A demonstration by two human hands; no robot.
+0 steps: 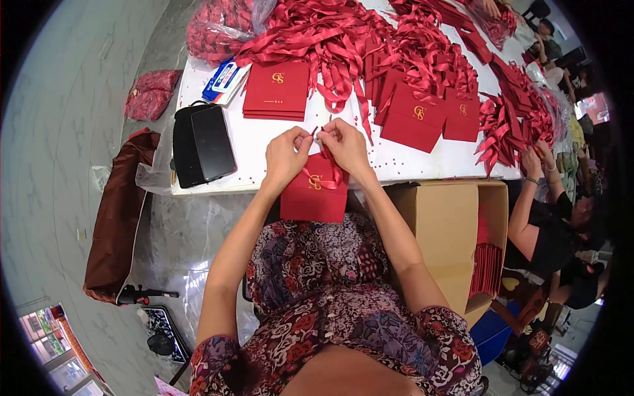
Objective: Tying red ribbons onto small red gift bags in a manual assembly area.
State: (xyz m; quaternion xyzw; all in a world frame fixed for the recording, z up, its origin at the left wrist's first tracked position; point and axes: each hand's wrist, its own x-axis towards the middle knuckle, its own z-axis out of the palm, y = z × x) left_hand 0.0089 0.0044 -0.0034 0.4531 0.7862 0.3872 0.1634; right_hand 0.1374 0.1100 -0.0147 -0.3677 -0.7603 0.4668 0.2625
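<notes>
A small red paper gift bag (310,206) with a gold emblem hangs at the table's near edge, just above my lap. Its red ribbon (335,175) loops over the front of the bag. Above the bag's top edge, my left hand (285,157) is closed in a pinch on one part of the ribbon. Close beside it, my right hand (348,149) pinches another part, the two sets of fingertips almost touching. Exactly how the ribbon runs between the fingers is too small to make out.
Stacked red bags (274,92) and a heap of red ribbons (317,33) cover the table's far side. A phone (212,142) lies on a black pouch at left. An open cardboard box (446,221) holding red bags stands at right, near another person's hands (536,162).
</notes>
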